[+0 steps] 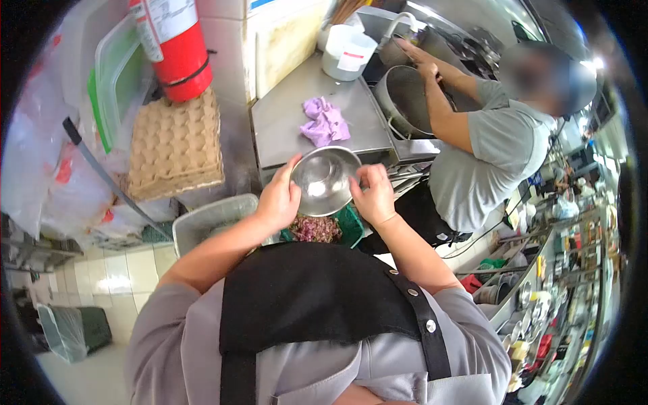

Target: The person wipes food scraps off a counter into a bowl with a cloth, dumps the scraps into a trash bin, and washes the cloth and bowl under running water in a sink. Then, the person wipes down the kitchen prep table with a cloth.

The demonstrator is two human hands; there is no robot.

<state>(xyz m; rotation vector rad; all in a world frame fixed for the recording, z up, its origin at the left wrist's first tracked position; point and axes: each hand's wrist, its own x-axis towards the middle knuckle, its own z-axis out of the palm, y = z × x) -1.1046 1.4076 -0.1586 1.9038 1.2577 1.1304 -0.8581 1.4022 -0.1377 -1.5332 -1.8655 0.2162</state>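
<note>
A shiny metal bowl (325,182) is held up in front of a black apron (317,290), its opening facing the camera. The left hand (278,196) grips the bowl's left side, thumb along the rim and fingers reaching behind the wall. The right hand (373,192) is at the bowl's right rim with bent fingers and the thumb pointing inward; whether it is pinching the rim cannot be told.

Under the bowl, on the side nearest the apron, a green basket (352,227) contains chopped reddish and pale pieces (315,229). A grey bin (182,229) is to the bowl's lower left. Just beyond the bowl, a crumpled purple cloth (324,121) lies on the metal tabletop (280,121), and farther off in that direction is a white tub (347,57). A large pot (399,111) is to the bowl's upper right, where a person in a grey shirt (496,158) has both arms stretched over it. Well to the bowl's left are stacked egg trays (177,145), with a red fire extinguisher (174,50) beyond them.
</note>
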